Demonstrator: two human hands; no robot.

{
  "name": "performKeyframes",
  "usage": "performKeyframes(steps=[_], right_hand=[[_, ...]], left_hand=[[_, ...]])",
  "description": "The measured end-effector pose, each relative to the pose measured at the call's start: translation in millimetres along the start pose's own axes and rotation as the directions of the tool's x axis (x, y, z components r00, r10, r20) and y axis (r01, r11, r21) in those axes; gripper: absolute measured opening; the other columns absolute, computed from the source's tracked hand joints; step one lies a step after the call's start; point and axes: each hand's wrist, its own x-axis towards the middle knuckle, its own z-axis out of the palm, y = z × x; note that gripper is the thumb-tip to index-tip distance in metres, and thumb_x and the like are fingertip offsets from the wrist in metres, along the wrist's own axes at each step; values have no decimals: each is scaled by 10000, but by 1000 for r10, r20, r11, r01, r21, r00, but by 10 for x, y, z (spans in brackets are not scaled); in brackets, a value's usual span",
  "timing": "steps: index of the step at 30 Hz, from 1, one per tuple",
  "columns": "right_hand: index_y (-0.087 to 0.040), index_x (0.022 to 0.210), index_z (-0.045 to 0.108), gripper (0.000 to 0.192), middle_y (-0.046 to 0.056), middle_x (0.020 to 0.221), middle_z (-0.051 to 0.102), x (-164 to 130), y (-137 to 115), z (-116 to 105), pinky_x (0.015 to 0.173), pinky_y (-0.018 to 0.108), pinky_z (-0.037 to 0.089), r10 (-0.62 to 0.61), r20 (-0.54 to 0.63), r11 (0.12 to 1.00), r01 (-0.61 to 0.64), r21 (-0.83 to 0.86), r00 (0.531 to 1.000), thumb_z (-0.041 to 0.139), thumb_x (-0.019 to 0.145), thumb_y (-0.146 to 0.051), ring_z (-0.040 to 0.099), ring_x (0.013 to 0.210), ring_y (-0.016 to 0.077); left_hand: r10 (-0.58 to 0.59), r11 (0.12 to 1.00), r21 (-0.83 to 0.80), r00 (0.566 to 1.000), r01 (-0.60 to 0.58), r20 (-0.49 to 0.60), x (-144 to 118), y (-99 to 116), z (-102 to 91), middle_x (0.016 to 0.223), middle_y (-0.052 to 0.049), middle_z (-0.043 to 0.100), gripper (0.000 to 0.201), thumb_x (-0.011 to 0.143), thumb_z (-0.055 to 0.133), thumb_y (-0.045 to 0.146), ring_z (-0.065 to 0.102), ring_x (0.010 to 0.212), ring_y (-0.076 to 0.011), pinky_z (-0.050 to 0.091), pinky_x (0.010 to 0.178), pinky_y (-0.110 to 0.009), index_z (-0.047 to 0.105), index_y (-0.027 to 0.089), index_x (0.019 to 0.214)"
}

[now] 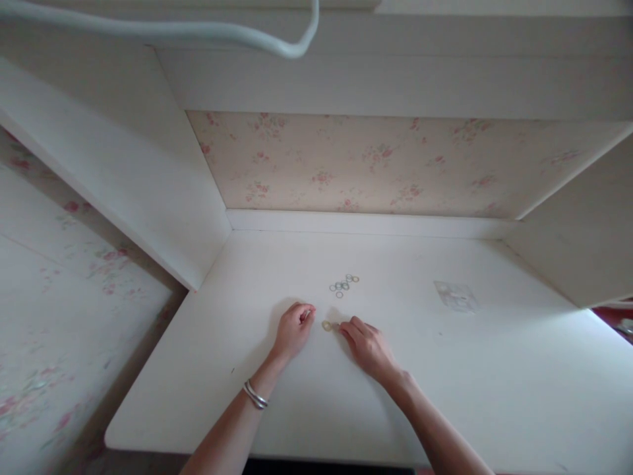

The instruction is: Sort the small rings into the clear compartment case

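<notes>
Both hands rest on a white desk (494, 369) that has side panels and a flowered back wall (395, 165). I take the small pile of rings (343, 285) on the desk as the landmark.

One single ring (327, 325), pale gold in colour, lies flat on the desk a little nearer to the person than the pile of rings, and apart from it. The right hand (368, 344) lies nearer to the person than the pile and slightly to its right side. Its fingertips (342, 326) point to the single ring and come just beside it; they seem to touch its edge, but the picture is too small to be sure. This hand is loosely curled with the palm down, and it does not hold the ring off the surface.

The left hand (294, 328) is nearer to the person than the pile and to its left side, just beside the single ring but not touching it. Its fingers are bent inward into a loose fist. I cannot tell if something small is inside. The left wrist carries silver bangles (255, 394).

To the right of the pile, well apart from it, a small clear plastic bag (455, 295) lies flat on the desk. Far above the pile, a white cable (198, 30) hangs across the top of the view.
</notes>
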Motion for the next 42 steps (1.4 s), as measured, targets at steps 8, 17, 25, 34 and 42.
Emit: performKeyframes(steps=[8, 17, 25, 34, 42], right_hand=[[-209, 982, 615, 260, 13, 789, 574, 16, -31, 1, 600, 236, 381, -63, 13, 993, 64, -103, 998, 357, 977, -243, 538, 639, 122], [-218, 1029, 607, 255, 13, 800, 587, 29, -59, -9, 600, 221, 383, -58, 16, 993, 59, -106, 998, 361, 975, -258, 558, 650, 116], [-217, 939, 617, 244, 13, 788, 583, 89, -78, -42, 605, 220, 374, -44, 67, 991, 52, -122, 997, 375, 962, -236, 549, 634, 107], [-227, 966, 617, 267, 21, 812, 591, 91, -62, -35, 598, 226, 384, -3, 100, 995, 13, -104, 995, 349, 961, -231, 558, 648, 115], [-217, 958, 616, 265, 19, 821, 584, 105, -64, -40, 572, 218, 373, 10, 116, 996, 1, -94, 993, 352, 961, -247, 554, 639, 109]], left_hand=[[5, 1000, 18, 1000, -5, 16, -23, -11, 4, 814, -24, 632, 248, 883, 479, 335, 534, 670, -123, 409, 633, -236, 658, 171, 935], [16, 999, 34, 1000, -17, 17, -26, 2, -5, 801, -24, 629, 245, 883, 478, 327, 536, 672, -126, 406, 626, -237, 662, 174, 931], [13, 1000, 22, 1000, -13, 19, -34, 30, -20, 791, -25, 617, 244, 880, 472, 321, 543, 695, -130, 417, 644, -241, 662, 176, 927], [17, 1000, 12, 1000, -17, 21, -34, 36, -24, 784, -19, 612, 229, 877, 469, 298, 534, 675, -125, 414, 633, -236, 660, 177, 911], [19, 1000, 4, 999, -19, 26, -27, 31, -21, 807, -25, 625, 232, 875, 478, 306, 544, 693, -127, 419, 646, -237, 665, 176, 918]])
